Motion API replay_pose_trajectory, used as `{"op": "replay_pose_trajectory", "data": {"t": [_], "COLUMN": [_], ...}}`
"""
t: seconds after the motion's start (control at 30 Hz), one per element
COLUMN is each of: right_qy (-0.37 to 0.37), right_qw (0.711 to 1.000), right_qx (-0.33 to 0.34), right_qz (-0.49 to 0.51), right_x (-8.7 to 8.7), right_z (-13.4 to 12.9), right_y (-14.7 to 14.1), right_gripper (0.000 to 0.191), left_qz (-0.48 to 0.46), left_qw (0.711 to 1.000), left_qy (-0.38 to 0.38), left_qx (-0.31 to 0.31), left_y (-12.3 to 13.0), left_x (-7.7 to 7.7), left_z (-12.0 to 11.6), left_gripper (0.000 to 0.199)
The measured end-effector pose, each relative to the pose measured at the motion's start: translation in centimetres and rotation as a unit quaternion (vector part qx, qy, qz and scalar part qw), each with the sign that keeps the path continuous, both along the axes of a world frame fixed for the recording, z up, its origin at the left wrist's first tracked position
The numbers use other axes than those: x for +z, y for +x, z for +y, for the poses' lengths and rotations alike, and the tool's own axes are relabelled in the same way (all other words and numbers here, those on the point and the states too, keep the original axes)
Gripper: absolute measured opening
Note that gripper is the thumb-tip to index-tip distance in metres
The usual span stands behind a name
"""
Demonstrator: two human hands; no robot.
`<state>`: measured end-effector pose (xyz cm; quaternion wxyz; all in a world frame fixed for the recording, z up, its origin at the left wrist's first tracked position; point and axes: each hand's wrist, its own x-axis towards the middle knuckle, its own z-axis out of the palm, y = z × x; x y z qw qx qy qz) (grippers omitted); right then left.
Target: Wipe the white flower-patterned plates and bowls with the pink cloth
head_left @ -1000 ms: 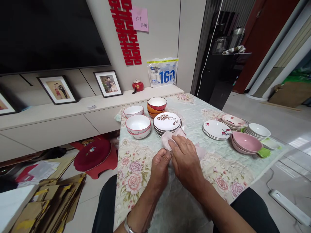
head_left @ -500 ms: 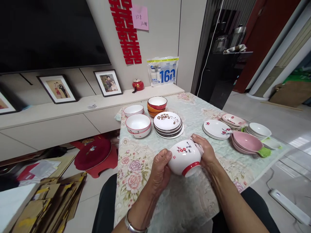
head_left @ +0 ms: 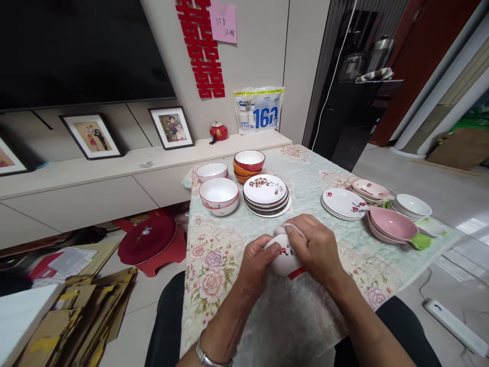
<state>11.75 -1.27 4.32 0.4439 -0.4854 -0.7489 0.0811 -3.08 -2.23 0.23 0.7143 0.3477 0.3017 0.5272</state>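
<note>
the left hand (head_left: 256, 262), just right of the lower centre of the frame, is bent around the near left side of a white bowl (head_left: 281, 265), its thumb pressed flat on the outer wall and its other fingers curled mostly out of sight, so it has a firm grasp rather than an open palm. the right hand (head_left: 316, 250), a little further right in the frame, is half closed over the bowl's other side, knuckles up, with a pale pink cloth (head_left: 281, 230) bunched under its fingers along the upper edge; how tightly those fingertips squeeze cannot be told, as the hand itself covers them. the bowl is tipped between the two hands, outer wall facing the camera, red blossoms and part of a red foot band showing low on its right, above the flowered tablecloth (head_left: 219, 250). a silver bracelet (head_left: 206, 354) circles the left wrist at the bottom of the frame. beyond the hands, near the centre, are a stack of dark-edged plates (head_left: 265, 189), red-rimmed bowls (head_left: 219, 192) to its left, and a pile of orange and red bowls (head_left: 249, 165) behind it. towards the right of the frame sit white plates (head_left: 344, 203) with red flowers, pink dishes (head_left: 393, 224) and small white bowls (head_left: 413, 205).
</note>
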Motion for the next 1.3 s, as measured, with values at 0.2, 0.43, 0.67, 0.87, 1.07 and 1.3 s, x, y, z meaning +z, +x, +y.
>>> {"op": "replay_pose_trajectory", "data": {"t": [0.2,0.43,0.67,0.87,1.07,1.3], "right_qy": [0.098,-0.246,-0.281,-0.228,-0.012,0.084], "right_qw": [0.990,0.888,0.813,0.932,1.000,0.988], "right_qx": [0.013,0.034,0.026,0.026,0.016,0.031], "right_qz": [-0.099,0.387,0.510,0.280,0.021,-0.125], "right_x": [0.4,-2.7,-3.2,-1.3,0.3,0.3], "right_z": [-1.1,2.9,3.4,2.0,0.0,-1.2], "right_y": [-2.2,2.4,2.6,3.2,0.3,-2.3], "right_gripper": [0.025,0.029,0.035,0.041,0.029,0.027], "left_qz": [-0.037,-0.055,-0.029,0.115,-0.001,-0.060], "left_qw": [0.999,0.996,0.998,0.990,1.000,0.998], "left_qy": [0.025,-0.051,-0.043,0.038,-0.002,-0.008], "left_qx": [0.010,0.047,0.022,-0.068,-0.019,0.032], "left_y": [0.4,0.3,0.0,-1.0,-0.4,0.4], "left_x": [0.2,0.3,0.6,-0.5,-0.2,0.7], "left_z": [0.0,0.0,0.0,0.1,0.1,-0.1], "left_gripper": [0.027,0.035,0.036,0.037,0.032,0.031]}}
